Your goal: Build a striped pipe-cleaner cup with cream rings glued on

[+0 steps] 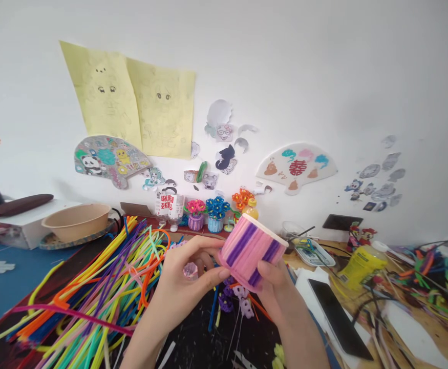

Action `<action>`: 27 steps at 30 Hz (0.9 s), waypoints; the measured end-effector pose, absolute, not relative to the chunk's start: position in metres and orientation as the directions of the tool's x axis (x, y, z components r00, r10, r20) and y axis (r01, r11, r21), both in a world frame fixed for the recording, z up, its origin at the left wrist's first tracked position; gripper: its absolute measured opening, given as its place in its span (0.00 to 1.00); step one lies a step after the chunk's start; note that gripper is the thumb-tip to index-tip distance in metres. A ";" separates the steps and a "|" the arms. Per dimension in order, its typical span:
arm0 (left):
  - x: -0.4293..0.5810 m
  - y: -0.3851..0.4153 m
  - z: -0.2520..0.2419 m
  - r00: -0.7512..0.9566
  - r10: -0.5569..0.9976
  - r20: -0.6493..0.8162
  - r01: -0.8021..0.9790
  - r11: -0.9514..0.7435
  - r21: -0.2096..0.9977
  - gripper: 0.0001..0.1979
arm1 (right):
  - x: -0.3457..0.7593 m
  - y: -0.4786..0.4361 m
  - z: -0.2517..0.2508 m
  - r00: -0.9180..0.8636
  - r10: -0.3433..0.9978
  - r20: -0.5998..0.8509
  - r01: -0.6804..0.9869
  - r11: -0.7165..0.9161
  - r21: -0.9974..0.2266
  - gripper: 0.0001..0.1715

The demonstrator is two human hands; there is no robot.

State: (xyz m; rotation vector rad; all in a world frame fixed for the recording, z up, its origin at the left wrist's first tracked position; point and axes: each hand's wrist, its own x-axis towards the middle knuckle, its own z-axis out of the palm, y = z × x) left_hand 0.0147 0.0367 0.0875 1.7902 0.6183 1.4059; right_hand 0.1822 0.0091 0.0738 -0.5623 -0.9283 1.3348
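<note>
A paper cup (252, 251) wrapped in pink and purple pipe cleaners is held up in front of me, tilted, with its pale rim towards the upper right. My right hand (275, 289) grips its lower right side, the thumb lying on the stripes and the other fingers hidden behind. At the cup's left lower edge, my left hand (193, 271) has thumb and fingers closed against the wrapped side. Beneath the hands, purple and lilac pipe-cleaner flowers (242, 300) lie on the dark mat.
A large heap of coloured pipe cleaners (104, 287) covers the left. Small finished flower pots (215, 218) stand along the wall. At right lie a black phone (339, 318), a yellow bottle (362, 264) and tangled scraps (434, 287). A beige bowl (76, 223) sits at far left.
</note>
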 end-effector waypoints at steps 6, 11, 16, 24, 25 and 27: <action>0.013 0.035 0.091 0.287 0.776 0.562 -0.018 -0.582 0.813 0.11 | 0.179 0.007 0.079 0.004 0.976 0.218 -0.552 0.184 -0.813 0.23; 0.013 0.035 0.090 0.317 0.801 0.508 0.043 -0.547 0.836 0.12 | 0.179 0.011 0.074 0.038 0.981 0.188 -0.528 0.179 -0.830 0.22; 0.015 0.035 0.090 0.314 0.831 0.460 0.055 -0.499 0.865 0.14 | 0.180 0.015 0.067 0.055 0.978 0.199 -0.493 0.200 -0.847 0.22; 0.016 0.035 0.089 0.324 0.851 0.414 0.068 -0.457 0.887 0.14 | 0.181 0.016 0.067 0.033 0.970 0.243 -0.461 0.230 -0.857 0.20; 0.016 0.035 0.089 0.322 0.854 0.410 0.067 -0.452 0.889 0.14 | 0.181 0.017 0.066 0.032 0.968 0.250 -0.454 0.237 -0.859 0.20; 0.016 0.035 0.088 0.317 0.859 0.402 0.067 -0.444 0.894 0.15 | 0.181 0.019 0.062 0.041 0.963 0.265 -0.442 0.256 -0.860 0.21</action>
